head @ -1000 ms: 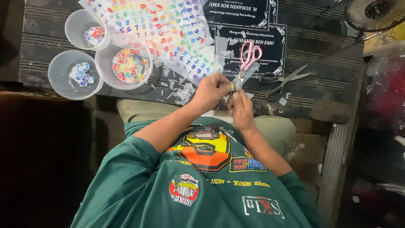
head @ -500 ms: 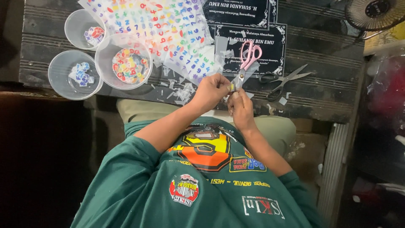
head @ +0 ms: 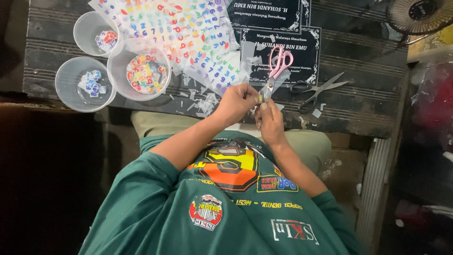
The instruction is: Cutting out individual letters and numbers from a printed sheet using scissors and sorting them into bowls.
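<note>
Left hand (head: 236,101) and right hand (head: 271,120) meet at the desk (head: 358,111) edge, fingertips pinched on a small yellow sticker piece (head: 259,98), apparently peeling it, which calls for a fine grip. Pink scissors (head: 278,66) lie just beyond, sticker sheets (head: 188,33) and three clear cups (head: 85,85) farther left.

3 plastic cups (head: 85,84), grey scissors (head: 317,89), fan (head: 420,14)

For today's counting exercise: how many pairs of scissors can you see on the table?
2. The pink-handled scissors lie on the black printed card, just above the hands. The black-handled scissors lie open to their right on the dark table. Others may be hidden under the sticker sheets.
</note>
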